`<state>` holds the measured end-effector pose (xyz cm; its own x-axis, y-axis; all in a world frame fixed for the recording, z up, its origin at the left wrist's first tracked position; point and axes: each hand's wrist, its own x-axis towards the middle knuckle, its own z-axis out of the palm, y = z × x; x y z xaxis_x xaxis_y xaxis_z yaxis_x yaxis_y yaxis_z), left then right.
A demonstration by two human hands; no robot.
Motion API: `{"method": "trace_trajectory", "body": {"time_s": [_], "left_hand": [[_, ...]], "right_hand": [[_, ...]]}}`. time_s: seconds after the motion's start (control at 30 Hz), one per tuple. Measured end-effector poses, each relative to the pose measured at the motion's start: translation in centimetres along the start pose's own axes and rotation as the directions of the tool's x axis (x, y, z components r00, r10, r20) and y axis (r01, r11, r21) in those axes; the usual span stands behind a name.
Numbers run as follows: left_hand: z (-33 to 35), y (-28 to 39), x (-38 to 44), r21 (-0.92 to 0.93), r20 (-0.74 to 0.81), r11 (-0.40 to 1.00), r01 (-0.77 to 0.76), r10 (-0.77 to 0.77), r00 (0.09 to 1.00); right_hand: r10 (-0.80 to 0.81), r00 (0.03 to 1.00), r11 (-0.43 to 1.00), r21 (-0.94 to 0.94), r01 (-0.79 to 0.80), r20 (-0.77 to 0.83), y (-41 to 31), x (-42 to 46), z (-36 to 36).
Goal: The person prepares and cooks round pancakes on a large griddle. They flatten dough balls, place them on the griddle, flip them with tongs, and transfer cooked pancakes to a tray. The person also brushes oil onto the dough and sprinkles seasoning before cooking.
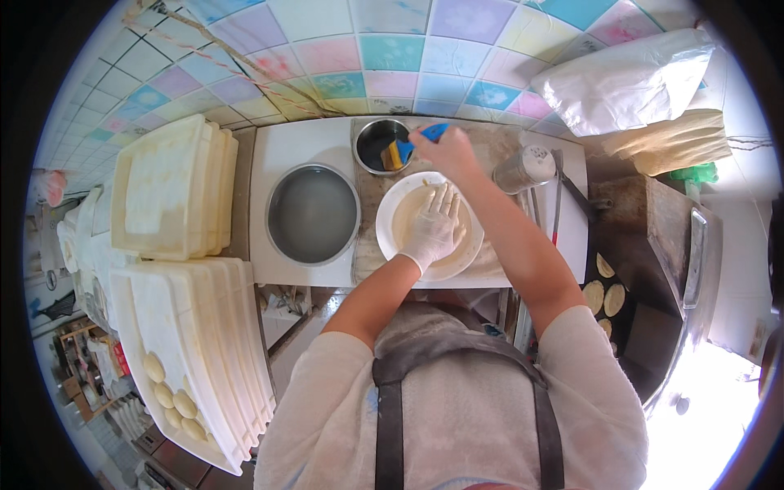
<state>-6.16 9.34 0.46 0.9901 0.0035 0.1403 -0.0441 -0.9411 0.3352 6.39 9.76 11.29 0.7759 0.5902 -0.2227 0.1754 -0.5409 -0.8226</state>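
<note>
My left hand (433, 229), in a thin translucent glove, is palm down with fingers a little apart over a white bowl (392, 257). Pale cream-coloured contents show around it; what lies under the palm is hidden. My right hand (449, 150), bare, grips a brush (402, 150) by its blue handle. The yellowish bristles are at the opening of a small metal bowl (365, 147) with a dark inside. To the left stands a larger round metal basin (313, 214) holding cloudy greyish liquid.
On the right are a shaker with a perforated lid (531, 164) and tongs (557, 196). Beyond the table edge, flat dough pieces (614, 300) lie in a dark-surfaced cooker with a raised lid (664, 233). Left are stacked plastic trays (159, 294), the lower stack holding dough balls (184, 404).
</note>
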Motion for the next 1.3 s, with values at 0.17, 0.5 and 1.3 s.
{"method": "trace_trajectory", "body": {"time_s": [0.17,0.5,1.3], "left_hand": [[-1.6,-0.3,-0.6,-0.168,0.243,0.975,0.149,-0.105,0.964],[-9.7,-13.3,-10.0,0.220,0.211,0.795,0.566,-0.605,0.768],[-1.9,-1.6,-4.4,-0.258,0.334,0.937,-0.234,0.314,0.889]], "right_hand": [[-0.213,0.971,0.965,0.133,0.226,-0.110,5.7,-3.7,3.4],[-0.387,0.822,0.567,-0.596,0.569,0.418,11.7,-8.9,6.1],[-0.387,0.648,0.596,-0.358,0.719,0.656,12.9,-7.2,2.6]]}}
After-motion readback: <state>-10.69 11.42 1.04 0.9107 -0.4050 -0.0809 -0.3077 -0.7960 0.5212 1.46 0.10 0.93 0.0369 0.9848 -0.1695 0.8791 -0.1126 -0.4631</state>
